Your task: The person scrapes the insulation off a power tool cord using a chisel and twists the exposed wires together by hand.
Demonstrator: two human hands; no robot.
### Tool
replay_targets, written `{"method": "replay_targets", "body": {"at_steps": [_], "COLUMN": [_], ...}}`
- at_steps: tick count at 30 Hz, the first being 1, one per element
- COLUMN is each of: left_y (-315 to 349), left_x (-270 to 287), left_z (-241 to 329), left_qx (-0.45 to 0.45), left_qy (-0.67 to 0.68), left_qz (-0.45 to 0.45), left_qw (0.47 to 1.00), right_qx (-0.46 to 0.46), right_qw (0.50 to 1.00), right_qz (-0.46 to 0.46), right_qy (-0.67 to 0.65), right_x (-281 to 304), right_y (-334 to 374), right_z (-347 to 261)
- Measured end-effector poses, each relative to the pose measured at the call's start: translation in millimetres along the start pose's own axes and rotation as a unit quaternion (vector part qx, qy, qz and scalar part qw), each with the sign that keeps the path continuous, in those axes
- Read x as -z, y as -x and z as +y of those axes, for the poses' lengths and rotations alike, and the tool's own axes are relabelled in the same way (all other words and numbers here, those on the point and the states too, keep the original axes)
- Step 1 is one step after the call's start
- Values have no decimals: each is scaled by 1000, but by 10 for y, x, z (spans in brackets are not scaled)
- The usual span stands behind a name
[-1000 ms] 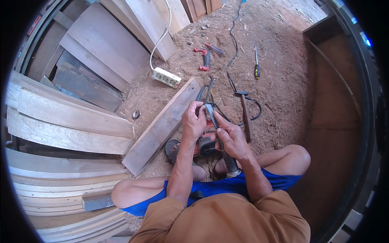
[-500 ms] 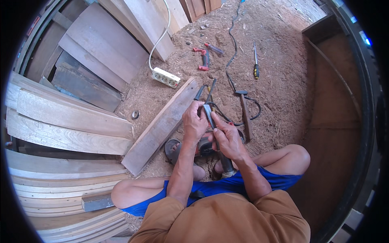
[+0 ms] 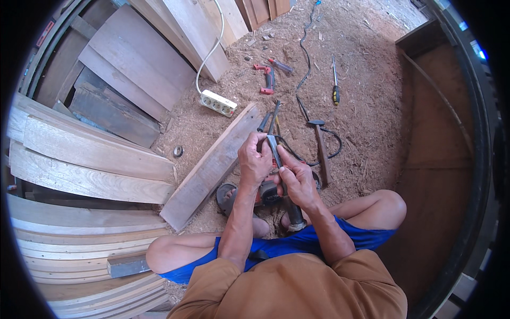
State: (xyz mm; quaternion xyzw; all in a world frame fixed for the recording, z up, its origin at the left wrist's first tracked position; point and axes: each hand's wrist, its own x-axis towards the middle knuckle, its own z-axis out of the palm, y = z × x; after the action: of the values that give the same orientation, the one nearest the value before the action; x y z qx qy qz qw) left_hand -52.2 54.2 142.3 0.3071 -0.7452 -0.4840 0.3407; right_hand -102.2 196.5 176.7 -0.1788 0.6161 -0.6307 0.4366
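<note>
Between my hands is a chisel (image 3: 274, 150) with a flat grey metal blade, its broad end pointing away from me. My right hand (image 3: 300, 184) wraps round its lower part, thumb lying along it; the handle is mostly hidden by the palm. My left hand (image 3: 254, 159) has bent fingers pinching at the blade's far end. Below the hands, an angle grinder (image 3: 267, 194) with red and black body rests on the ground between my feet. Its round disc (image 3: 227, 195) shows left of my left forearm.
A wooden plank (image 3: 210, 170) lies left of my hands. Beyond are a hammer (image 3: 321, 154), a screwdriver (image 3: 336, 87), a red-and-black tool (image 3: 267, 80) and a white power strip (image 3: 218, 103) on sawdust. Boards (image 3: 90, 159) are stacked left; a brown panel (image 3: 438, 175) stands right.
Both hands keep nearly the same hold on the chisel. The view has shifted very slightly; nothing was let go or picked up.
</note>
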Motion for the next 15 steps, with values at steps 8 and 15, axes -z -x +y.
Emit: {"method": "replay_targets", "body": {"at_steps": [8,15], "left_y": [22,-25], "left_x": [-5,67], "left_z": [-102,-265], "left_qx": [1,51], "left_qy": [5,28], "left_qz": [3,-32], "left_qw": [1000,998], "right_qx": [-8,1], "right_qw": [1000,996], "right_qz": [-24,1], "right_qy": [-4,86], "right_x": [53,487], "right_y": [-34,-113], "right_z": [2,-260]}}
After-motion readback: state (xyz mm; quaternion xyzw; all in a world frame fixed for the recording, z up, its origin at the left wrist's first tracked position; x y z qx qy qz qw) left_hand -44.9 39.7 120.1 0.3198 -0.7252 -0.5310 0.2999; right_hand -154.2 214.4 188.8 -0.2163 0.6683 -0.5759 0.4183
